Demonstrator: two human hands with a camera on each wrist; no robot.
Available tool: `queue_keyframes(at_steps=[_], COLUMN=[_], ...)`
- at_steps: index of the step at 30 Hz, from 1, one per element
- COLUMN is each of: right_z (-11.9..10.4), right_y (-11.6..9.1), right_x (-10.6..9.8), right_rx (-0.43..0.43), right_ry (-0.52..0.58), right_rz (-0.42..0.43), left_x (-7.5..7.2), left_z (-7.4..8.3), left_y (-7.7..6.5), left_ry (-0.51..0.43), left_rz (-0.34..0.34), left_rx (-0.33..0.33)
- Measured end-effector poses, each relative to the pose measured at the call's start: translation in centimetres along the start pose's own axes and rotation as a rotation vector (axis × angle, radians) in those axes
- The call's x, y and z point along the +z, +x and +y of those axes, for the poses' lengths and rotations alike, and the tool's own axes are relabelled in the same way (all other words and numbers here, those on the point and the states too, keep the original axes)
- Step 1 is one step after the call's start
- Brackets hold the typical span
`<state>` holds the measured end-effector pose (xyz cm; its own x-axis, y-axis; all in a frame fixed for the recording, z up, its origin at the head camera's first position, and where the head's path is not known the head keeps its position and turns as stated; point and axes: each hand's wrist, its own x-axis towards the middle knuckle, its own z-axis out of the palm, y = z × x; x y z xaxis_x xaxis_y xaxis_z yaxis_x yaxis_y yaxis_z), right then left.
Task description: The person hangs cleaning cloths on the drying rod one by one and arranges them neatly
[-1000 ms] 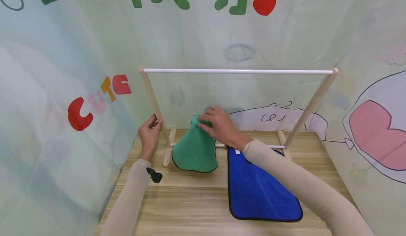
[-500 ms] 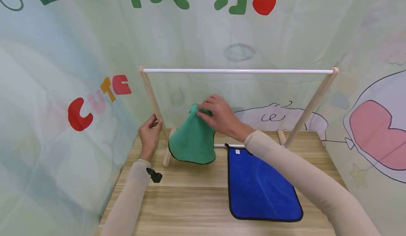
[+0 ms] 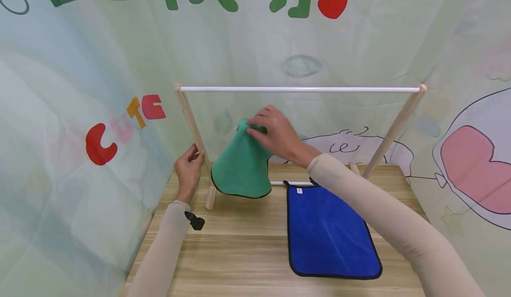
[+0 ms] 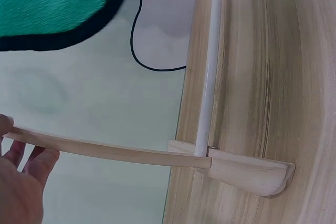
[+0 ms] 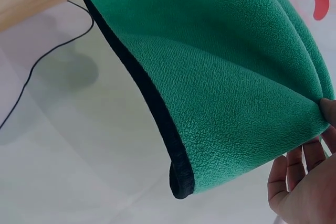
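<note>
My right hand pinches a green cloth with black edging by its gathered top, below the white top bar of a wooden rack. Folds hang down from the pinch, and in the right wrist view the plush green side fills much of the frame. At the rack's left side, my left hand pinches the upright wooden post between thumb and fingers. A blue cloth with black edging and a small white tag lies flat on the table, its back edge by the low white bar.
The rack's right post leans outward toward its top, partly behind my right sleeve at the bottom. Printed fabric walls stand close behind and on both sides of the wooden table. A wooden foot supports the left post.
My right hand has risen with the green cloth, whose lower edge now hangs higher above the table. The left hand has stayed on the post, and the blue cloth lies as before.
</note>
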<state>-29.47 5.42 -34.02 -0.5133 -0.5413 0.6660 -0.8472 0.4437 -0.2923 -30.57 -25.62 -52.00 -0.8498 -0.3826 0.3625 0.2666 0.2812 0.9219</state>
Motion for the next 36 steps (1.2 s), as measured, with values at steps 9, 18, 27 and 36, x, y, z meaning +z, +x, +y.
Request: queue_keyframes(at_steps=[9,18,27,36], right_z=[0.0,0.0,-0.2,0.3], right_y=[1.7,3.0,4.8,6.8], right_x=[-1.2,-2.2,-3.2,-4.2], right_rx=[0.017,0.045,0.054,0.069], right_ry=[0.006,0.042,0.035,-0.012], right_rz=[0.022,0.071,0.085,0.068], left_x=[0.1,0.2,-0.1,0.1], left_z=[-0.1,-0.1,-0.1,-0.1], left_y=[0.1,0.2,-0.2,0.0], left_ry=[-0.018,-0.019,-0.003,0.034], left_rz=[-0.007,-0.001,-0.006,-0.010], left_rx=[-0.008,0.000,-0.012,-0.006])
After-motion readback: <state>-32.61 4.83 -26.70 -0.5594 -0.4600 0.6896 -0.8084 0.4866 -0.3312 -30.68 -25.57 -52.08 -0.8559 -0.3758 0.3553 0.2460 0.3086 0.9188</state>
